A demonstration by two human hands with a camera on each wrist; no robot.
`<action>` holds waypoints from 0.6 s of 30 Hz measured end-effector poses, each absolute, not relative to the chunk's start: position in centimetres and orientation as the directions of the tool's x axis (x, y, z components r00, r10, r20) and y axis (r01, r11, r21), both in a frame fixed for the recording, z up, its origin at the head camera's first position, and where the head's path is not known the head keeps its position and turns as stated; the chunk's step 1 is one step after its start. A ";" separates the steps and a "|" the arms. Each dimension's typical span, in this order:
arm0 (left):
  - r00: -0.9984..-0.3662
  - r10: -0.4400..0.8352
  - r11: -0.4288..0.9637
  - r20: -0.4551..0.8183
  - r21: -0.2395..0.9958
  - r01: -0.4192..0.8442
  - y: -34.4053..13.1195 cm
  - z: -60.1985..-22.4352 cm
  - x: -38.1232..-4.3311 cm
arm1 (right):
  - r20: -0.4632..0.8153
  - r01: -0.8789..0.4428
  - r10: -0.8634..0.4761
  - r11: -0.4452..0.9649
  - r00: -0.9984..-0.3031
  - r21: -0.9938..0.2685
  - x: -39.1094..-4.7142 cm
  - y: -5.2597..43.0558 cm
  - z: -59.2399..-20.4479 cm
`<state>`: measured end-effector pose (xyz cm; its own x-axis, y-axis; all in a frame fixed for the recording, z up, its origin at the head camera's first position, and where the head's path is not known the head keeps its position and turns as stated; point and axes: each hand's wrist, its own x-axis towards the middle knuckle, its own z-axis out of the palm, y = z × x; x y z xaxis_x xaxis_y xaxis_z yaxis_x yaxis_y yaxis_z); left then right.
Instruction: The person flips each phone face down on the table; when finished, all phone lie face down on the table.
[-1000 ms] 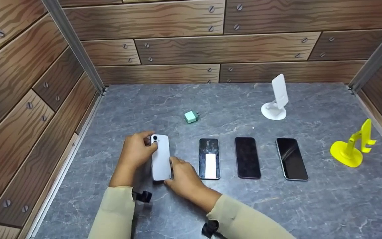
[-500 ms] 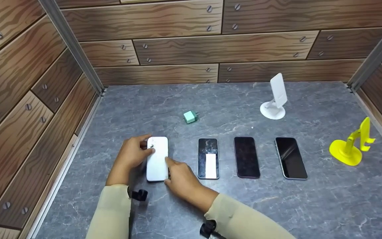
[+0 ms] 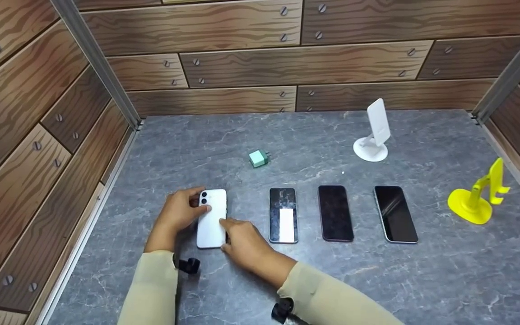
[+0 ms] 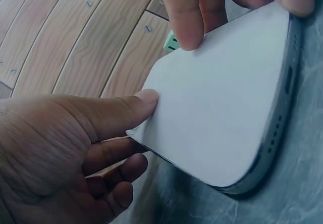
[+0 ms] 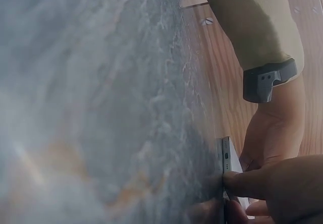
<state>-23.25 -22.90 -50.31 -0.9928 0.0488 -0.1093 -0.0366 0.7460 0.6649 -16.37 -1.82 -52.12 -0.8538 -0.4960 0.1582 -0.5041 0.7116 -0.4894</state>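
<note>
A white smartphone (image 3: 211, 225) is at the table's left, back up, its two camera lenses at the top left. My left hand (image 3: 179, 212) pinches its left side near the cameras, thumb on the back. In the left wrist view, that hand's (image 4: 75, 138) other fingers curl below the phone's edge (image 4: 212, 128), and its port end faces right. My right hand (image 3: 247, 241) grips the right side, index finger at the edge and thumb by the lower corner. The right wrist view shows the right thumb (image 5: 252, 183) against the end of the phone (image 5: 227, 151).
Three dark-screened phones lie in a row to the right: one with a white reflection (image 3: 283, 203), a middle one (image 3: 336, 213), and another (image 3: 395, 214). Behind stand a green charger plug (image 3: 257, 159) and a white phone stand (image 3: 378, 123). A yellow stand (image 3: 470, 206) is far right.
The white phone has shifted slightly left and toward the person, with both hands moving along with it. Its second camera lens, earlier covered by the left thumb, now shows. The other things stayed put.
</note>
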 end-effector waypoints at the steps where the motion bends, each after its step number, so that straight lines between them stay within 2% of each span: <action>1: -0.993 0.048 0.747 -0.110 0.664 -0.038 -22.9 -50.4 -23.3 | 0.158 -0.509 -0.501 0.712 -0.851 -0.485 -16.4 -1.8 -52.1; 18: -0.998 -0.011 0.757 -0.055 0.652 -0.045 -22.7 -51.0 -23.1 | 0.105 -0.487 -0.507 0.721 -0.856 -0.492 -16.5 -1.9 -52.2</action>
